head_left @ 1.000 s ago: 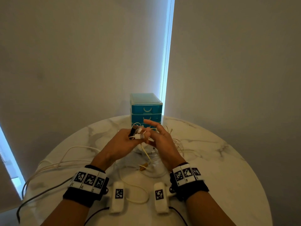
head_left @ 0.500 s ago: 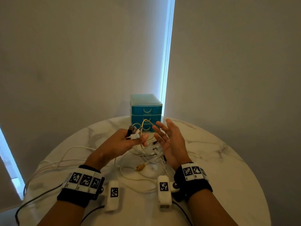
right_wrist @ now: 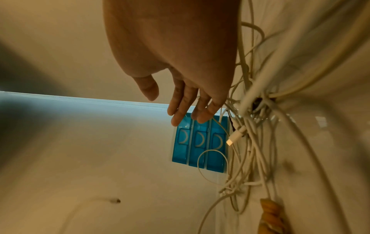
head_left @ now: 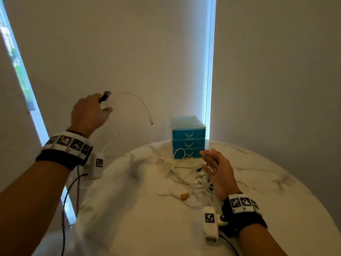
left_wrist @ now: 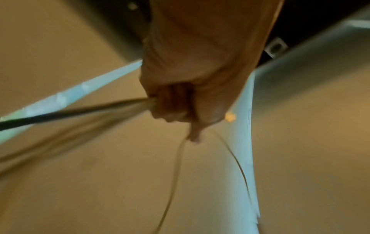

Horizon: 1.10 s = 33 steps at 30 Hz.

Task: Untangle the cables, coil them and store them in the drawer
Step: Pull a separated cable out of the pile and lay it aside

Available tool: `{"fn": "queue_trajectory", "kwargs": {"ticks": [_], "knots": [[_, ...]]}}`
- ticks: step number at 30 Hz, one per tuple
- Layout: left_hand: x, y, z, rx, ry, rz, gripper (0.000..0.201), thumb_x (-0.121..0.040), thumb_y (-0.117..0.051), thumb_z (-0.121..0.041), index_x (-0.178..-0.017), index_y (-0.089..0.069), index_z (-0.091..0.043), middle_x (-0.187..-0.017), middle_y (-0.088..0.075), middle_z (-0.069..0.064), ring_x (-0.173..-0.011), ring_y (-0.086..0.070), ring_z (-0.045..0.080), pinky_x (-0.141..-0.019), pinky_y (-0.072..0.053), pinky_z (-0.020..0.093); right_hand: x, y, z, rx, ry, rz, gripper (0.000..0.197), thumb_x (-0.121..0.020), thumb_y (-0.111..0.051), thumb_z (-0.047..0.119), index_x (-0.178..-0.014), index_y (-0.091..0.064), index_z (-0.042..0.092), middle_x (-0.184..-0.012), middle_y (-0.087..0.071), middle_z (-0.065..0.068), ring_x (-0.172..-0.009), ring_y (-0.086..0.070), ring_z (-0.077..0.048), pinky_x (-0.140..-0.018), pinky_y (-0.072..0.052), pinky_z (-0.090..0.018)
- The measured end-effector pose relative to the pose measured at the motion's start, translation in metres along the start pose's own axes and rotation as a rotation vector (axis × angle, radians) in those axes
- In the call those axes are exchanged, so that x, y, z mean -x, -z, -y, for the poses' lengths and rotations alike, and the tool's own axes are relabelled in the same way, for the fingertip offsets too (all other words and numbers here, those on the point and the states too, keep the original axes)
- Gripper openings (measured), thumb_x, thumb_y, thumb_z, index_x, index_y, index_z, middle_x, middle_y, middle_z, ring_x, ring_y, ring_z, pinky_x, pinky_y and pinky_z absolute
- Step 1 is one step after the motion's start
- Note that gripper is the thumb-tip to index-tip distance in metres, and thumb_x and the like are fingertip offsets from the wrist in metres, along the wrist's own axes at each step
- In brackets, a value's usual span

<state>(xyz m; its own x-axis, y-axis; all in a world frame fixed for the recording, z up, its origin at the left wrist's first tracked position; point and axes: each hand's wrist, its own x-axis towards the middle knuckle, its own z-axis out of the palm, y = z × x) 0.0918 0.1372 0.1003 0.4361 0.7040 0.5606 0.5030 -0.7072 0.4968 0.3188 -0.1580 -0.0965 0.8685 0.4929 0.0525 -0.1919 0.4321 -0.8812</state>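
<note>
My left hand [head_left: 90,113] is raised high at the left, off the table, gripping a bunch of cable ends [head_left: 106,99]; a thin cream cable [head_left: 137,100] arcs out of it to the right with its free end in the air. In the left wrist view the fist [left_wrist: 180,104] is closed round several cables [left_wrist: 80,110]. My right hand [head_left: 217,169] hovers with straight fingers over a tangle of white cables [head_left: 191,180] on the round marble table [head_left: 129,209]. A blue three-drawer box [head_left: 188,137], all drawers closed, stands behind the tangle.
A small yellow-brown connector [head_left: 184,196] lies at the near edge of the tangle. One white loop [right_wrist: 212,159] stands up in front of the lowest drawer. Bright window strips run down behind the box and at the far left. The table edge curves near my left forearm.
My left hand has swung up and far left, pulling cable ends out of the tangle. My right hand has let go and spread flat over the pile. The view has turned left.
</note>
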Motion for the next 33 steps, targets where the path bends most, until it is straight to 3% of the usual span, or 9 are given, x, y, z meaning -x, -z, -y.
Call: {"fn": "queue_trajectory", "kwargs": {"ticks": [3, 7, 10, 14, 20, 24, 27, 30, 33], "knots": [[-0.009, 0.020, 0.017, -0.292, 0.163, -0.060, 0.074, -0.089, -0.080, -0.025, -0.138, -0.037, 0.010, -0.128, -0.061, 0.037, -0.118, -0.062, 0.055, -0.098, -0.051, 0.056, 0.003, -0.006, -0.001, -0.018, -0.033, 0.018, 0.035, -0.108, -0.057, 0.038, -0.131, -0.069, 0.013, -0.121, -0.081, -0.003, -0.124, -0.070, -0.017, -0.104, -0.052, -0.040], [0.015, 0.021, -0.008, -0.042, 0.067, -0.028, 0.044, -0.095, -0.071, -0.032, -0.128, -0.058, -0.006, -0.116, -0.067, 0.019, -0.106, -0.064, 0.041, -0.090, -0.051, 0.042, 0.008, -0.020, 0.001, -0.046, -0.080, 0.056, 0.028, -0.108, -0.058, 0.032, -0.118, -0.072, 0.009, -0.116, -0.081, -0.010, -0.111, -0.075, -0.024, -0.101, -0.053, -0.042], [0.046, 0.002, -0.038, 0.159, -0.021, 0.184, 0.023, -0.102, -0.058, -0.035, -0.109, -0.064, -0.013, -0.100, -0.065, 0.005, -0.095, -0.062, 0.031, -0.070, -0.043, 0.036, 0.015, -0.028, 0.001, 0.013, -0.062, 0.106, 0.031, -0.107, -0.061, 0.032, -0.117, -0.074, 0.006, -0.112, -0.082, -0.012, -0.100, -0.078, -0.023, -0.091, -0.055, -0.039], [0.084, -0.048, -0.068, 0.373, -0.040, 0.501, 0.031, -0.113, -0.042, -0.035, -0.101, -0.064, -0.017, -0.103, -0.062, 0.000, -0.088, -0.057, 0.019, -0.070, -0.041, 0.025, 0.017, -0.031, 0.008, 0.086, 0.037, 0.079, 0.030, -0.107, -0.062, 0.029, -0.120, -0.073, 0.004, -0.108, -0.082, -0.013, -0.094, -0.077, -0.024, -0.081, -0.056, -0.038], [0.117, -0.147, -0.070, -0.042, -0.051, 0.733, 0.040, -0.093, -0.070, -0.058, -0.104, -0.063, -0.021, -0.104, -0.066, 0.002, -0.090, -0.061, 0.020, -0.074, -0.046, 0.031, 0.012, -0.017, 0.013, 0.016, 0.033, -0.012, 0.023, -0.107, -0.061, 0.022, -0.119, -0.074, 0.006, -0.105, -0.083, -0.012, -0.090, -0.076, -0.022, -0.080, -0.058, -0.038], [0.118, -0.184, -0.057, -0.223, -0.024, 0.681, 0.074, -0.078, -0.076, -0.076, -0.120, -0.060, -0.018, -0.116, -0.067, 0.003, -0.100, -0.063, 0.021, -0.078, -0.049, 0.032, 0.006, -0.012, 0.008, 0.044, 0.026, -0.022, 0.023, -0.106, -0.063, 0.022, -0.117, -0.074, 0.005, -0.104, -0.083, -0.012, -0.090, -0.076, -0.023, -0.081, -0.058, -0.038], [0.116, -0.199, -0.056, -0.171, 0.009, 0.667, 0.065, -0.076, -0.081, -0.072, -0.106, -0.057, -0.019, -0.105, -0.063, 0.002, -0.094, -0.061, 0.021, -0.073, -0.047, 0.033, 0.005, -0.010, 0.006, 0.053, 0.035, -0.023, 0.021, -0.106, -0.063, 0.022, -0.114, -0.074, 0.006, -0.104, -0.082, -0.013, -0.086, -0.075, -0.022, -0.075, -0.057, -0.035], [0.117, -0.211, -0.055, 0.100, 0.066, 0.630, 0.053, -0.078, -0.085, -0.063, -0.091, -0.070, -0.013, -0.084, -0.069, 0.002, -0.079, -0.066, 0.019, -0.061, -0.044, 0.031, 0.003, -0.006, 0.003, 0.065, 0.046, -0.044, 0.020, -0.106, -0.064, 0.021, -0.112, -0.075, 0.005, -0.103, -0.082, -0.014, -0.084, -0.074, -0.021, -0.070, -0.057, -0.032], [0.120, -0.219, -0.054, 0.537, 0.139, 0.466, 0.037, -0.086, -0.082, -0.053, -0.088, -0.082, -0.016, -0.075, -0.077, -0.003, -0.080, -0.073, 0.022, -0.069, -0.054, 0.036, 0.003, -0.004, 0.001, 0.119, 0.059, -0.039, 0.020, -0.105, -0.065, 0.022, -0.112, -0.075, 0.006, -0.104, -0.082, -0.012, -0.084, -0.075, -0.019, -0.068, -0.058, -0.030]]}}
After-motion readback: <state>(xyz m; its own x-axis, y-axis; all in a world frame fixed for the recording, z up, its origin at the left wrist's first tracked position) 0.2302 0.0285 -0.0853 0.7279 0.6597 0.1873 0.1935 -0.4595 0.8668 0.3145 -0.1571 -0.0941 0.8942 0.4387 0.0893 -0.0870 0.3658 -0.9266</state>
